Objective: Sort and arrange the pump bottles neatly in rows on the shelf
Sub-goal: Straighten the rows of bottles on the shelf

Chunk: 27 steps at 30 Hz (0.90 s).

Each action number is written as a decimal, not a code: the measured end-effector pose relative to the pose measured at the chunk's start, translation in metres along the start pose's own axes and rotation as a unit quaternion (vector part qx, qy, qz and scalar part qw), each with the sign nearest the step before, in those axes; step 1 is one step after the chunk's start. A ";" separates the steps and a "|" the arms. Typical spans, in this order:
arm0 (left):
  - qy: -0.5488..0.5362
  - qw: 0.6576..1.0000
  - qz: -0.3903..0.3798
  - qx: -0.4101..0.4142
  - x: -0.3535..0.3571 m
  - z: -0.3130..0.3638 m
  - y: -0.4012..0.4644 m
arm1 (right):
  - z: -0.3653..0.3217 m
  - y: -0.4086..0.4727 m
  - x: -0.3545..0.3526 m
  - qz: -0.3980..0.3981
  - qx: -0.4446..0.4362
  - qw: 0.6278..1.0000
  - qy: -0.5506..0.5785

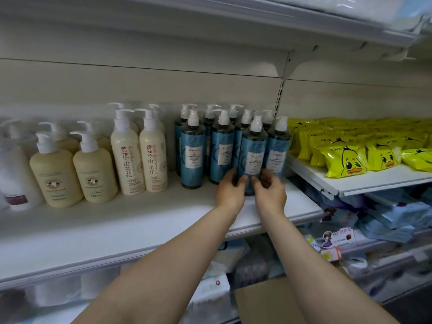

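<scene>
While both hands close around one blue pump bottle (253,157) at the front of its group, the head view takes in a white shelf (117,220) with a pale back panel (140,85). Left hand (230,189) and right hand (268,191) curl round the bottle's lower part, which stands upright on the shelf. More blue bottles (192,153) stand behind and beside it, cream bottles (138,155) to the left. Yellow duck packets (346,160) fill the neighbouring shelf, and a cardboard box (268,302) sits below.
</scene>
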<state>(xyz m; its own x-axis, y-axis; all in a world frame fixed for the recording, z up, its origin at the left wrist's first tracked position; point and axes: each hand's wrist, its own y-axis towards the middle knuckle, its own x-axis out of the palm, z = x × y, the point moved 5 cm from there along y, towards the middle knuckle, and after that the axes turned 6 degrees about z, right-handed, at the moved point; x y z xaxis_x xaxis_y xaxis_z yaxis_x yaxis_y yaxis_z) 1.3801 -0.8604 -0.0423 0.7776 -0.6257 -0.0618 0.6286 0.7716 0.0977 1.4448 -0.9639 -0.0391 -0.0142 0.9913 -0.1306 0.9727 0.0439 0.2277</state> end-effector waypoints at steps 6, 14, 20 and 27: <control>0.010 0.997 0.070 0.031 -0.008 0.009 0.004 | 0.002 0.000 0.002 -0.005 0.005 1.000 -0.002; 0.092 0.995 0.039 -0.009 -0.009 0.002 0.011 | 0.002 0.000 0.006 -0.033 -0.005 0.999 -0.002; 0.085 0.995 0.052 -0.011 -0.014 -0.001 0.010 | -0.001 -0.001 0.008 -0.058 -0.009 0.998 -0.013; 0.085 0.990 0.083 0.076 -0.022 0.007 0.002 | -0.002 -0.006 0.011 -0.056 -0.013 0.998 -0.014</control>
<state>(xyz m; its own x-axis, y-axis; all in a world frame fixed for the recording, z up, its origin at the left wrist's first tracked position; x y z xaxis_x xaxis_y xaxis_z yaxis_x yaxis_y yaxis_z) 1.3646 -0.8458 -0.0339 0.8694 -0.4529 -0.1974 0.4922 0.8282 0.2681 1.4383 -0.9534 -0.0395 -0.1158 0.9763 -0.1830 0.9589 0.1580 0.2358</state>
